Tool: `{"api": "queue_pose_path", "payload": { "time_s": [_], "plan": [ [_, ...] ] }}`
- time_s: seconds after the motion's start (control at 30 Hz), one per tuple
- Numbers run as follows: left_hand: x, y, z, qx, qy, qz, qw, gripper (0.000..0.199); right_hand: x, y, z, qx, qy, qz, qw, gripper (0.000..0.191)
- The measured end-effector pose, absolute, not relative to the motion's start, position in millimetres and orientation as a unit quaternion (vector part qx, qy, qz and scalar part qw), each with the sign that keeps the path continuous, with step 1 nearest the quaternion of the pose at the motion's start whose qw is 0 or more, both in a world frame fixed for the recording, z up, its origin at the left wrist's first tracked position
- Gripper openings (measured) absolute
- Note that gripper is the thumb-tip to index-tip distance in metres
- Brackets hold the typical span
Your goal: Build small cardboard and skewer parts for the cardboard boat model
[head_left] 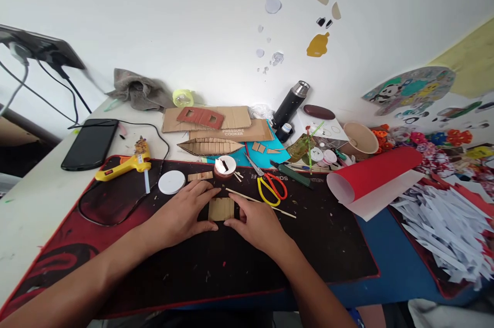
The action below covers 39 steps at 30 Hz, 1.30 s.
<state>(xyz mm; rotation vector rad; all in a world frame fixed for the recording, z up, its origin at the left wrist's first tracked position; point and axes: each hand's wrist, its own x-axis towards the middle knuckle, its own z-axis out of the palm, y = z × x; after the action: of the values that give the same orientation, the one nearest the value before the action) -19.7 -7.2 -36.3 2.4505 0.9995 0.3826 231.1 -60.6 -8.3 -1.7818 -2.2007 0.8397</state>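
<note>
A small square of cardboard lies flat on the black desk mat. My left hand grips its left side, thumb at the lower corner and index finger along the top edge. On the opposite side, my right hand has its thumb and index finger at the right-hand corners. A thin wooden stick runs from behind the square out past my right hand. Just beyond my fingers are a strip of cardboard and an open tub of white paste.
Scissors and a green utility knife lie behind my right hand. A yellow glue gun, its cord and a white lid are leftward. A cardboard boat sits behind; rolled red paper and paper strips are rightward.
</note>
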Motion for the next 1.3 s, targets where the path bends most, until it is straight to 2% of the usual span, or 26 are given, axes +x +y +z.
{"api": "queue_pose_path", "payload": {
  "time_s": [0.33,0.6,0.8,1.0,1.2,1.3],
  "plan": [
    [-20.3,-5.9,-26.8,0.888,0.367,0.135,0.244,0.040,229.1,-60.1,-11.6,-0.607,-0.738,0.279,0.094,0.059],
    [-20.2,-5.5,-27.1,0.892,0.359,0.121,0.245,0.037,228.4,-61.4,-15.3,-0.608,-0.734,0.282,0.113,0.054],
    [-22.2,-4.8,-36.6,0.896,0.350,0.150,0.229,0.060,227.4,-62.6,-14.1,-0.604,-0.743,0.266,0.113,0.054],
    [-16.5,-3.4,-32.7,0.901,0.345,0.138,0.225,0.041,227.6,-63.4,-13.2,-0.600,-0.746,0.266,0.117,0.053],
    [-17.3,-4.5,-37.9,0.903,0.336,0.155,0.219,0.041,228.1,-61.3,-14.4,-0.605,-0.735,0.283,0.117,0.053],
    [-20.0,-4.9,-43.7,0.895,0.347,0.166,0.228,0.049,228.2,-61.6,-15.9,-0.606,-0.732,0.288,0.122,0.054]
  ]
}}
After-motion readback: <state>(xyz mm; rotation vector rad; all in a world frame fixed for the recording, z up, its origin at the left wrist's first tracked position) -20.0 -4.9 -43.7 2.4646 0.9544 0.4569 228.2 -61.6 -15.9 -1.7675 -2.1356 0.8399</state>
